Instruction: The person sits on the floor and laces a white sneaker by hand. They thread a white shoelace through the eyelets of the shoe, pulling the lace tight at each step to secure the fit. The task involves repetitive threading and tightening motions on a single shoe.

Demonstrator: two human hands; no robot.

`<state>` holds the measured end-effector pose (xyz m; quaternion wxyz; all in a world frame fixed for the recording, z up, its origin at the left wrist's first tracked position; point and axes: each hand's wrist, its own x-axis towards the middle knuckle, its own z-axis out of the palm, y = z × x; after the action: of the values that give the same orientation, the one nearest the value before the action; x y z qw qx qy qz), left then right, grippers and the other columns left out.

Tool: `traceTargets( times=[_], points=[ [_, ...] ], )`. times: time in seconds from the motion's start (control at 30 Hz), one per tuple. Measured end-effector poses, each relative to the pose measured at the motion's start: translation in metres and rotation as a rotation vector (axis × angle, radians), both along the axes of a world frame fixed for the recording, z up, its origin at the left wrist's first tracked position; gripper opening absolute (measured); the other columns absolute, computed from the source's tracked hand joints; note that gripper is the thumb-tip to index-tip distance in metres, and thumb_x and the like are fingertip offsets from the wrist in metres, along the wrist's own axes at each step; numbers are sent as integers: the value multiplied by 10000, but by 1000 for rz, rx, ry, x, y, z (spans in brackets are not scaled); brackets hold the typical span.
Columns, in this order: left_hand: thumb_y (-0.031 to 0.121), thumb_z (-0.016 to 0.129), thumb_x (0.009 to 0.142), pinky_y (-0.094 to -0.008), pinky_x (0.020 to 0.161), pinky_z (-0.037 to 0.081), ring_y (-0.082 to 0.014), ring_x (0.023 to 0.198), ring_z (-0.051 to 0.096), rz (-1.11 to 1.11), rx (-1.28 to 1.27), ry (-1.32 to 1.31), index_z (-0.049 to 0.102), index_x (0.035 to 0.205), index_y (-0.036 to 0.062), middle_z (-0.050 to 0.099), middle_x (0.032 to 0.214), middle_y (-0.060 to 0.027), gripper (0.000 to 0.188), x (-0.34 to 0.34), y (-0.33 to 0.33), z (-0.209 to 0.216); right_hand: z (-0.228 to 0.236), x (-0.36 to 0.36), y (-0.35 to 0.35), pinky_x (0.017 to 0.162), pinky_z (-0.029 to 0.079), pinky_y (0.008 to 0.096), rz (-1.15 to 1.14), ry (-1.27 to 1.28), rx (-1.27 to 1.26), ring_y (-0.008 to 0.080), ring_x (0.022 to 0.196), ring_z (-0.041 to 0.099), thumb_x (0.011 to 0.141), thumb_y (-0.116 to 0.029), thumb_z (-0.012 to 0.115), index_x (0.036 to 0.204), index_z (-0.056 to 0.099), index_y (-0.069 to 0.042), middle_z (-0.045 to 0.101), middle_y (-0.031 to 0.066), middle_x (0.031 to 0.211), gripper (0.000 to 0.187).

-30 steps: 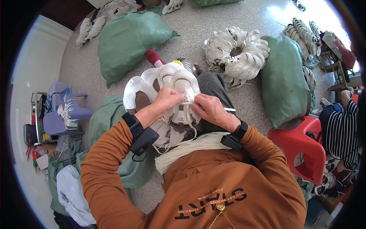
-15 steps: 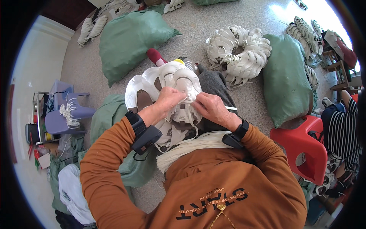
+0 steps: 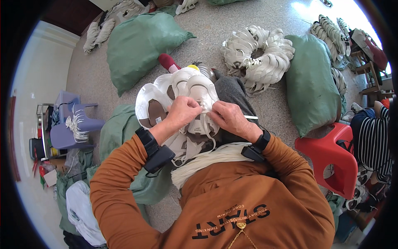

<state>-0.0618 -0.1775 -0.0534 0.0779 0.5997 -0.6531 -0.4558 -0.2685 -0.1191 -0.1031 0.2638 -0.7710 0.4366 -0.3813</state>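
Note:
On my lap rests a white shoe upper (image 3: 201,89) with its toe pointing away from me. Both my hands are at its lacing. My left hand (image 3: 185,109) pinches a white shoelace (image 3: 204,106) between thumb and fingers. From the other side my right hand (image 3: 227,115) also pinches the lace, its fingertips close to the left ones. The lace ends are partly hidden by the fingers. More white and brown shoe uppers (image 3: 153,106) lie beside and under this one, to the left. A bundle of off-white laces (image 3: 195,159) lies across my waist.
A ring of white shoe uppers (image 3: 257,58) lies on the floor ahead. Stuffed green sacks stand at the far left (image 3: 143,47) and right (image 3: 311,89). A red plastic chair (image 3: 331,159) is at right, near another person in stripes (image 3: 372,143). A purple chair (image 3: 78,128) holds laces at left.
My left hand has opened a small gap from the lace crossing, shifting slightly toward me. The right hand stays nearly in place. The view has moved a little.

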Motion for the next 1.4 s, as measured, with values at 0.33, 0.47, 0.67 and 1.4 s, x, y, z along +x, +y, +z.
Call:
traceTargets(
  times=[0.33,0.47,0.67,1.4],
  points=[
    [161,683,806,-383,771,545,-279,803,714,-320,-29,-107,736,901,2,734,834,-157,192,2,-21,20,-1,-2,0,601,479,458,7,-13,3,386,694,600,923,-182,680,838,545,-20,574,159,772,227],
    [118,698,857,-307,700,507,-148,740,633,-388,16,-113,727,927,-14,692,788,-65,153,12,-31,24,0,-1,0,608,480,465,16,-16,15,390,704,603,925,-188,674,838,542,-24,580,166,775,228],
    [146,718,922,-254,787,467,-79,850,581,-182,261,427,740,956,22,652,911,21,131,44,-21,14,4,-8,-3,636,484,483,91,1,63,412,742,609,938,-197,642,849,538,-22,590,191,782,223],
    [158,710,798,-413,886,453,-304,1006,565,-88,-505,182,618,910,75,552,985,-104,168,26,23,-18,43,-85,22,600,434,441,129,179,323,382,638,541,936,-124,633,831,551,5,529,187,691,185]
  ],
)
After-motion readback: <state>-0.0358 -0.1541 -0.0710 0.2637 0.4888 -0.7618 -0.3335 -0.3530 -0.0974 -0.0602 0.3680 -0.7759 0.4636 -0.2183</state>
